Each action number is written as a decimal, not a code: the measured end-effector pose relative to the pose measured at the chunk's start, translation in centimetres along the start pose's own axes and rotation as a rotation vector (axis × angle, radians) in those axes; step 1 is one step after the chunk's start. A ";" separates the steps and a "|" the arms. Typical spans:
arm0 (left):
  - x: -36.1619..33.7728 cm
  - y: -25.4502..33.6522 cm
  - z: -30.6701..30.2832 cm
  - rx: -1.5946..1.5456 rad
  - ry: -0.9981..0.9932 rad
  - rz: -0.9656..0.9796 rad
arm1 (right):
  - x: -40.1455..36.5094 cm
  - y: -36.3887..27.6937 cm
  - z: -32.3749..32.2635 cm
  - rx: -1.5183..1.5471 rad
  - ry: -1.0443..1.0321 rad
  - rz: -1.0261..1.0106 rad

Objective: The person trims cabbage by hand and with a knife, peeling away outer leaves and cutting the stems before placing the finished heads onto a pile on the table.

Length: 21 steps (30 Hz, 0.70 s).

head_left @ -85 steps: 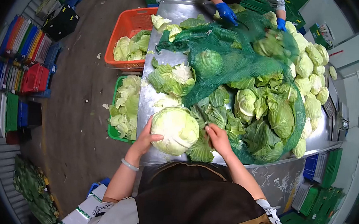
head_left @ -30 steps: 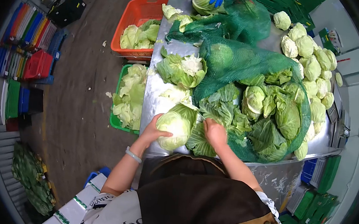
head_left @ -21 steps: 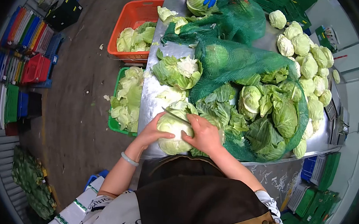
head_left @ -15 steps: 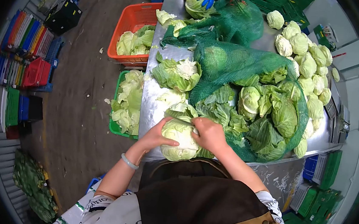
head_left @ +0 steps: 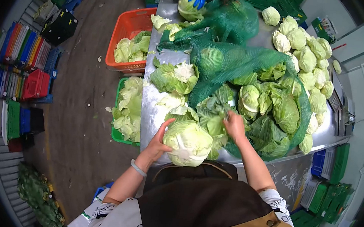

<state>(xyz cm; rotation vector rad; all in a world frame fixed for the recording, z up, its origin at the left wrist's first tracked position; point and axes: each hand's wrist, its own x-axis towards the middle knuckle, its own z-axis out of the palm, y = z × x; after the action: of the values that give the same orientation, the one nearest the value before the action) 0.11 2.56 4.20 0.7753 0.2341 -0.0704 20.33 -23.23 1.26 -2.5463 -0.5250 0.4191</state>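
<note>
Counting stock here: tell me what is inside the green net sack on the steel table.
Inside the green net sack, leafy cabbage heads show through the mesh and its open side. Whatever lies beneath them is covered.

Two bare hands, one steel table, one orange crate, one bracelet.

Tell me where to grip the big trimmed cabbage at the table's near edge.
Probably best to grip the cabbage across its round flanks, fingers spread wide, coming from the right. The left hand cups its left side, and no hand is on the right flank. It is smooth and ball-shaped, so avoid pinching the loose leaves beside it.
</note>
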 end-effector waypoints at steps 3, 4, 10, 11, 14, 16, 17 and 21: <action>1.1 0.0 -0.8 -0.100 0.054 -0.059 | -0.8 -2.5 -2.0 0.162 -0.074 -0.122; 1.5 0.4 -0.4 -0.080 0.050 -0.099 | -1.6 -4.9 -3.7 0.293 -0.096 -0.149; 4.5 3.6 2.7 -0.230 0.113 -0.296 | -2.6 -7.5 -2.5 1.107 -0.413 0.241; 3.9 3.5 2.9 -0.311 0.156 -0.221 | -3.3 -7.7 -2.4 1.226 -0.348 0.303; 0.7 1.2 3.3 -0.390 0.268 -0.064 | -5.4 -7.4 0.4 1.301 -0.096 0.361; -0.3 -0.7 4.1 -0.236 0.332 -0.041 | -7.7 -8.9 0.5 1.073 -0.129 0.368; -0.1 -0.5 3.9 -0.107 0.425 -0.112 | -8.4 -9.4 0.4 1.039 -0.191 0.356; -1.3 3.3 1.0 0.070 0.265 -0.178 | -9.3 -8.4 -2.1 0.480 -0.104 -0.154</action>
<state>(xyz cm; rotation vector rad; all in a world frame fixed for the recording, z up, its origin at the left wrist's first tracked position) -0.49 4.21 7.48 0.8322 0.5543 -0.1451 10.60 -21.41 9.19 -2.0185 -0.5752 0.5491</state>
